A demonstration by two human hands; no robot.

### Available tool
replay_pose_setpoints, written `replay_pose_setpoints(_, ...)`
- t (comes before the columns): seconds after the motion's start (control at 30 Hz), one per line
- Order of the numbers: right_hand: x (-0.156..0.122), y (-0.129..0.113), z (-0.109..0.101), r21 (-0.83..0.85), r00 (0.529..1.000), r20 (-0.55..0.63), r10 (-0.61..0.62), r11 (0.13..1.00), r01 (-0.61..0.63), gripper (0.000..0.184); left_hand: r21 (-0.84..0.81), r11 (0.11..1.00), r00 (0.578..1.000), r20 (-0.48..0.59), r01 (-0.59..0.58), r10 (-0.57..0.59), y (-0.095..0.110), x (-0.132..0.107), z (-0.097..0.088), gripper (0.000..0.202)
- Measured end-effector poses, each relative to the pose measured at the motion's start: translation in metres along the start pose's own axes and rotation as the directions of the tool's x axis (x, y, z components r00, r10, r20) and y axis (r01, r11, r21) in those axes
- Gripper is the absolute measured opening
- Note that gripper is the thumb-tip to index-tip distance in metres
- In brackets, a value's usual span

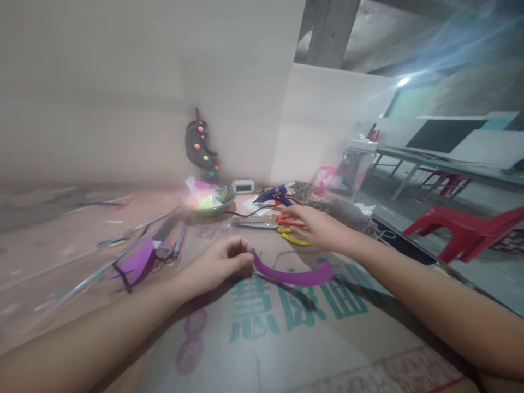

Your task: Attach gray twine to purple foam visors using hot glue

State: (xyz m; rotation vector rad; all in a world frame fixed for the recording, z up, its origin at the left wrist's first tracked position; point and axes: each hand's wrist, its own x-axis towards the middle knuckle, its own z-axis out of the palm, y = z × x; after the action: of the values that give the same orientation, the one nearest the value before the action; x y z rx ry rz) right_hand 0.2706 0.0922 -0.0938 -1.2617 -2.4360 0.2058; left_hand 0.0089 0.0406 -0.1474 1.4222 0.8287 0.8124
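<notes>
My left hand [219,266] is closed in a pinch on one end of a curved purple strip [295,274], which arcs to the right just above the printed cardboard sheet [286,338]. My right hand [317,225] reaches forward, fingers stretched out, over the orange and yellow handles of a pair of scissors [286,228]. Whether it touches them is unclear. Just beyond lies a blue glue gun [275,195].
A bowl [208,202] of bright small pieces stands at the back, beside a small white clock [243,186]. A purple cut shape [139,262] and rods lie left. Grey yarn [347,214] lies right, near a clear jar [352,166]. A red plastic chair [462,229] stands off the table's right edge.
</notes>
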Motion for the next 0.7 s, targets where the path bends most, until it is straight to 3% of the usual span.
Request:
replay_pose_setpoints(0.07, 0.001, 0.013, 0.001, -0.062, 0.997, 0.074, 0.009, 0.998, -0.004, 0.047, 0.017, 1.000, 1.000, 0.007, -0.004, 0.004, 0.000, 0.000, -0.001, 0.023)
replay_pose_setpoints(0.2, 0.003, 0.022, 0.005, -0.129, 0.987, 0.163, 0.010, 0.992, 0.011, 0.045, 0.042, 0.999, 1.000, 0.022, -0.013, 0.013, 0.001, 0.001, -0.001, 0.026)
replay_pose_setpoints(0.33, 0.004, 0.020, 0.007, -0.190, 0.983, 0.169, -0.071, 0.976, 0.103, 0.057, 0.019, 1.000, 1.000, 0.020, -0.005, 0.005, 0.001, 0.001, -0.001, 0.027)
replay_pose_setpoints(0.47, 0.003, 0.025, 0.012, -0.266, 0.991, 0.107, -0.076, 0.958, 0.102, 0.072, 0.040, 0.999, 0.999, 0.023, -0.024, 0.023, 0.001, 0.000, -0.002, 0.025)
replay_pose_setpoints(0.57, 0.004, 0.029, 0.015, -0.196, 0.996, 0.033, -0.082, 0.977, 0.087, 0.062, 0.061, 0.997, 0.999, 0.010, -0.043, 0.042, 0.001, 0.001, -0.005, 0.024)
replay_pose_setpoints(0.7, 0.006, 0.026, 0.024, 0.122, 0.986, -0.151, -0.064, 0.989, 0.083, 0.052, 0.122, 0.989, 0.996, -0.012, -0.087, 0.089, 0.001, 0.004, -0.010, 0.025)
